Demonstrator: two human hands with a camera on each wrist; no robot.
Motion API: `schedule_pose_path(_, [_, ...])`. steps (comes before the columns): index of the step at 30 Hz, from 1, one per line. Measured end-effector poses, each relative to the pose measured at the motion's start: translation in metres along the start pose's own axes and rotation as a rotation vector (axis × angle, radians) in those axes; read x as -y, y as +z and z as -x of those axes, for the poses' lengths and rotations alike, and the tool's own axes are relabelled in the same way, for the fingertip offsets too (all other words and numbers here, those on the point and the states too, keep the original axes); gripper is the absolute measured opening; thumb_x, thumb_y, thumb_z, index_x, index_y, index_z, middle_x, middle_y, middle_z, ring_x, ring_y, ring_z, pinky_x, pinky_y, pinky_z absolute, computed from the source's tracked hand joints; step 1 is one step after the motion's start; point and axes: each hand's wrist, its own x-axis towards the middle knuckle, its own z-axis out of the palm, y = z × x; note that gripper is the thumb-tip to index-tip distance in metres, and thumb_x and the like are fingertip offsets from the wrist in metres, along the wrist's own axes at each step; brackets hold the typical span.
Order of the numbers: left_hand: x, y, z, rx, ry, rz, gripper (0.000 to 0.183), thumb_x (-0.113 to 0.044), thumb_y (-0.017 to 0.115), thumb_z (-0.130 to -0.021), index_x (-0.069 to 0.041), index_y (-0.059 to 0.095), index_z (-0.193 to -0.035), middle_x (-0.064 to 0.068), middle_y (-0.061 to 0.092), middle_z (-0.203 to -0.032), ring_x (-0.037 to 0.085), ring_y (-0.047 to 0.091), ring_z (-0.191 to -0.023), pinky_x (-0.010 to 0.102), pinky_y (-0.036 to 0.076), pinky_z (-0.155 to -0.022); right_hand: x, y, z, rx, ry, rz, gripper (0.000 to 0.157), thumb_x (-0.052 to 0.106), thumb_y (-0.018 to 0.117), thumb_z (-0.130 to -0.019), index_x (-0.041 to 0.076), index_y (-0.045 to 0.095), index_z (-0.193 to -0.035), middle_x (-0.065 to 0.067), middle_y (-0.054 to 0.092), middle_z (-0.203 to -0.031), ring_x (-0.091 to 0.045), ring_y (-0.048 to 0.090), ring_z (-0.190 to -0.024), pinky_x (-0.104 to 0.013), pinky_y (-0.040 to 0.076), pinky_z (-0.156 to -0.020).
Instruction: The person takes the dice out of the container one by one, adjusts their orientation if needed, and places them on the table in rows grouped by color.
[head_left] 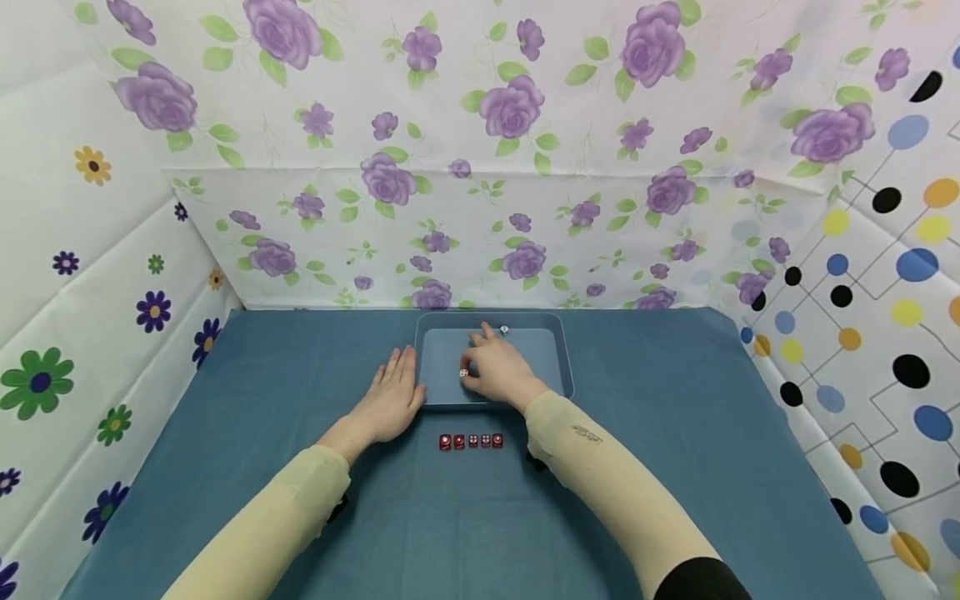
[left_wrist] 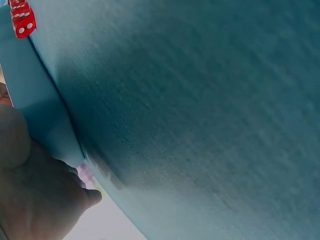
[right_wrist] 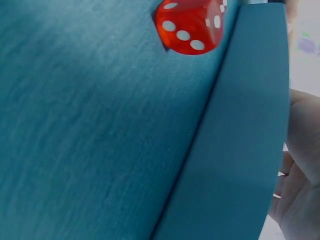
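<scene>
Over the blue-grey tray, my right hand pinches a white die between thumb and finger. A second small white die lies near the tray's back wall, just past that hand. My left hand lies with straight fingers along the tray's left side, its thumb at the wall. In front of the tray, several red dice with white pips stand in a row on the cloth. One red die shows large in the right wrist view, close to the tray's front wall.
A blue cloth covers the table. Behind it hangs a white sheet with purple roses. Flower-patterned fabric stands on the left, and dotted fabric on the right.
</scene>
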Motion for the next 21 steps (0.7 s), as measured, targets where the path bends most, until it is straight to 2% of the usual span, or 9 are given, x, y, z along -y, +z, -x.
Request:
schedule_pose_path(7, [-0.001,-0.001,0.002,0.001,-0.006,0.018,0.07,-0.027,0.036,-0.117,0.009,0.004,-0.168,0.028,0.004,-0.176,0.043,0.001,-0.163,0.061,0.009,-0.129,-0.005,-0.009,0.014,-0.052,-0.006,-0.082,0.014,0.037,0.077,-0.101,0.023,0.079,-0.101,-0.017,0.047,-0.164,-0.04,0.024,-0.16,-0.056,0.035,-0.122])
schedule_pose_path(12, [-0.001,0.0,0.002,-0.015,0.02,0.032,0.069,-0.025,0.036,-0.117,0.011,0.004,-0.167,0.03,0.005,-0.175,0.044,-0.001,-0.163,0.061,0.009,-0.129,-0.006,-0.014,0.029,-0.074,-0.008,-0.129,0.015,0.038,0.079,-0.1,0.023,0.078,-0.1,-0.017,0.044,-0.166,-0.039,0.022,-0.161,-0.056,0.033,-0.124])
schedule_pose_path(21, [0.002,0.003,0.0,-0.022,0.023,0.027,0.07,-0.026,0.036,-0.117,0.011,0.003,-0.167,0.03,0.004,-0.175,0.042,-0.002,-0.163,0.059,0.009,-0.129,0.006,-0.014,0.06,-0.131,-0.112,-0.144,0.012,0.038,0.08,-0.099,0.026,0.077,-0.097,-0.018,0.048,-0.163,-0.042,0.026,-0.159,-0.06,0.037,-0.12])
